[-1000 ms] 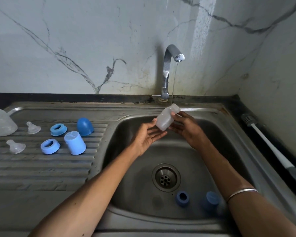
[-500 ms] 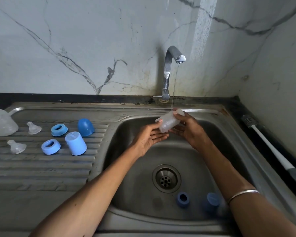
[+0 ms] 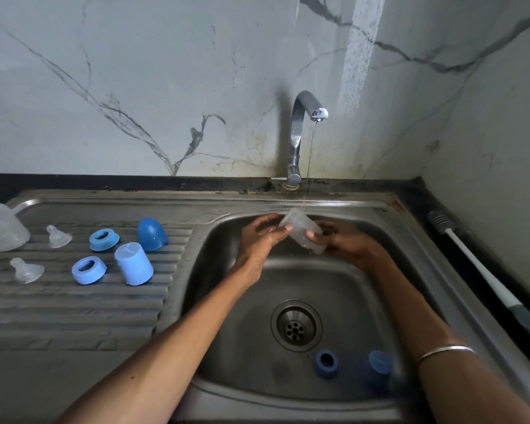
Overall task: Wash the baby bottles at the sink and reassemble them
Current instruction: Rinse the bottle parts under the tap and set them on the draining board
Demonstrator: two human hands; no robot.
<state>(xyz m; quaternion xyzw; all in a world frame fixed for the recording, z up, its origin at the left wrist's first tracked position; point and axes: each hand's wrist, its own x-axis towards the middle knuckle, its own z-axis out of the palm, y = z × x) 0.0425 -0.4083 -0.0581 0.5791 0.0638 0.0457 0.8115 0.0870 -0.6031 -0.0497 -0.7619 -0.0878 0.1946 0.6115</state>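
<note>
Bottle (image 3: pixel 302 232): turned since a second ago, now lying under tap stream (image 3: pixel 309 166); left hand (image 3: pixel 262 237) and right hand (image 3: pixel 346 243) fingers gripping it; rinsing ongoing.

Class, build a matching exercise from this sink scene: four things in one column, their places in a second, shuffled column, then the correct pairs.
Things
1. clear bottle
2. dark blue ring
3. bottle brush
4. dome cap

Places
A. on the ribbed draining board
B. on the dark counter right of the sink
C. in both hands under the tap's stream
D. on the basin floor near the drain

Pairs: 1-C, 2-D, 3-B, 4-A
</note>
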